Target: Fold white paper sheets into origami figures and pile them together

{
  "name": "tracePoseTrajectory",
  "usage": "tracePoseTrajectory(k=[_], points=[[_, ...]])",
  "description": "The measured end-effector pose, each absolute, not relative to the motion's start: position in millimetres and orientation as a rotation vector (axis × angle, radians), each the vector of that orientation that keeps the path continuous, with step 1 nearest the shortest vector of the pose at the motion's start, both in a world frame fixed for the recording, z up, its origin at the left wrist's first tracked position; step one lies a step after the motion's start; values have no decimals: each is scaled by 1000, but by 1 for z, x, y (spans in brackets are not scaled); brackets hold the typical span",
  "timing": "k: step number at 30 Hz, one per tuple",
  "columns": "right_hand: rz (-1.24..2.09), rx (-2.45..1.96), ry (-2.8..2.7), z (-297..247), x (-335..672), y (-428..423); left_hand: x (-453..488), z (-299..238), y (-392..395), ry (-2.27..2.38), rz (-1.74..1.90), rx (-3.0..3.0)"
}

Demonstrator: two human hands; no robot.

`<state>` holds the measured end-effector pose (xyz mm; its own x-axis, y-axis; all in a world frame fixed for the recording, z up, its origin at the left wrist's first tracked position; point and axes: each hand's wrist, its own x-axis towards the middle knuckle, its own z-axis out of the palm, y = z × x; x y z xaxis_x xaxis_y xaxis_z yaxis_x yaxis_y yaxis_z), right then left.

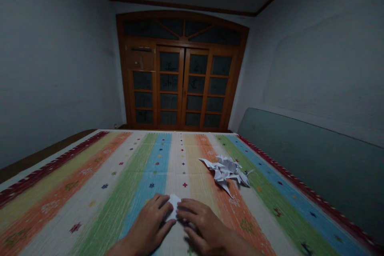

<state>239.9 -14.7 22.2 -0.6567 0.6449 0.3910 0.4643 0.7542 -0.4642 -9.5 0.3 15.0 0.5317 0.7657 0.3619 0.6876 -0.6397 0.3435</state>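
A small piece of folded white paper lies on the striped cloth between my hands, near the front of the table. My left hand grips its left side, fingers on top and thumb at the lower edge. From the right, my right hand presses its curled fingertips on the paper's other side. The fingers cover much of the paper, so its full shape is hidden. Farther off to the right, several folded white paper figures with pointed tips sit in a loose cluster.
A multicoloured striped cloth with small motifs covers the table. A pale green padded backrest runs along the right side, beside the wall. Wooden doors with glass panes stand beyond the table's far edge.
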Motion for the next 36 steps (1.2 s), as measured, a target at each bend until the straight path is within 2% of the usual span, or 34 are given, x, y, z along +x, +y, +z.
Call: tracePoseTrajectory(k=[5,15,21,29,36], points=[[579,-934,-2519,19,236,-11,-7,-3,-2,1295,871,2624],[653,-1151,-2450,15,238,-4,-12,17,6,1146,796,2520],[599,-1358,-2307,9,233,-1,-2,12,10,1260,907,2360],[330,-1447,-2119,6,228,-3,9,21,7,1444,825,2151],[371,-1445,-2180,18,225,-10,9,24,3,1497,764,2084]])
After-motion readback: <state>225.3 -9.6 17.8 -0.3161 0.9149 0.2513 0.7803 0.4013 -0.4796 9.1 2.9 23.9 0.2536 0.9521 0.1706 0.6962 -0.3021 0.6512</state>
